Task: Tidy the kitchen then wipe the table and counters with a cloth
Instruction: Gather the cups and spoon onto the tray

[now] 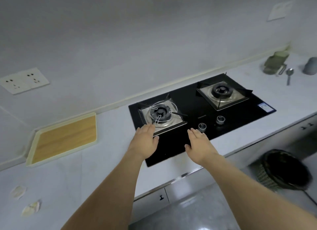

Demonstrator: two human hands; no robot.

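A white counter holds a black glass gas hob with two burners. My left hand hovers flat over the hob's front left, fingertips at the left burner. My right hand is stretched out flat just in front of the two knobs. Both hands are empty, fingers extended. Two crumpled bits of paper lie near the counter's front left. No cloth is in view.
A wood-topped tray lies on the counter left of the hob. At the far right stand a greenish container, a spoon and a grey cup. A dark waste basket sits on the floor at the right.
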